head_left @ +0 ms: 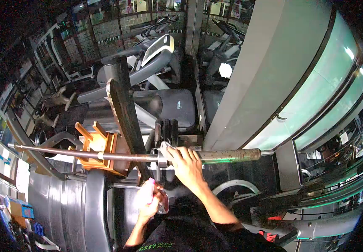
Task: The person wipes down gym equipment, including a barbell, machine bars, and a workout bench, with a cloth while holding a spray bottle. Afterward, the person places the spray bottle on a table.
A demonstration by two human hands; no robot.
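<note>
A long barbell (118, 157) lies across the view on a dark upright of a bench rack (125, 113). My right hand (188, 168) rests on the bar at the collar, beside its thick worn sleeve (232, 156). Its fingers press a whitish cloth (164, 148) against the metal; part of the cloth is hidden under the hand. Below the bar, my left hand (148, 200) is wrapped round a spray bottle with a pink top (151, 185) and a see-through body (164, 205). That hand is apart from the bar.
A black padded bench (96, 210) stands at the lower left, near a wooden stool (99, 147). Beyond the rack is a treadmill (164, 105). A grey pillar (253, 71) and lit glass panels (315, 96) rise on the right.
</note>
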